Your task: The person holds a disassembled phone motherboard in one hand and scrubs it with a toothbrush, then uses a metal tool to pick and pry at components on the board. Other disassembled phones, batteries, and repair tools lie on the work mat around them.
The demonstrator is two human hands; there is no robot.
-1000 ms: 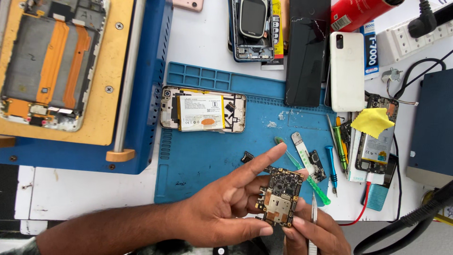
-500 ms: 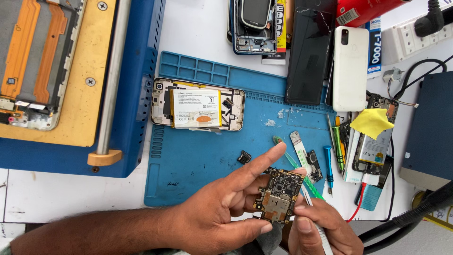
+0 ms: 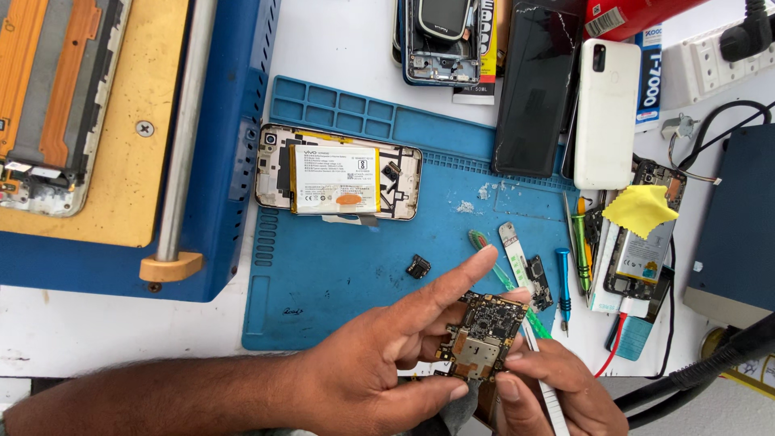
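My left hand [image 3: 379, 363] pinches a small phone circuit board [image 3: 482, 335] between thumb and middle fingers, index finger stretched out above it. My right hand [image 3: 553, 391] grips a thin white tool [image 3: 539, 367] whose tip rests at the board's right edge. Both hands hover over the lower edge of a blue repair mat [image 3: 347, 282]. An opened phone with its battery showing [image 3: 337, 172] lies on the mat above them. A small loose black part [image 3: 418, 266] sits on the mat just left of my index finger.
A green-handled tool [image 3: 504, 278], a flex strip [image 3: 513, 246] and small screwdrivers [image 3: 563, 282] lie right of the board. A black phone [image 3: 537, 89], a white phone [image 3: 607, 105], a yellow cloth [image 3: 640, 208] and a dark box [image 3: 739, 226] crowd the right. A blue-and-yellow jig [image 3: 121, 161] stands left.
The view has shifted so everything sits further left and lower. My right hand rose and brought the white tool up against the board. My left hand kept its hold.
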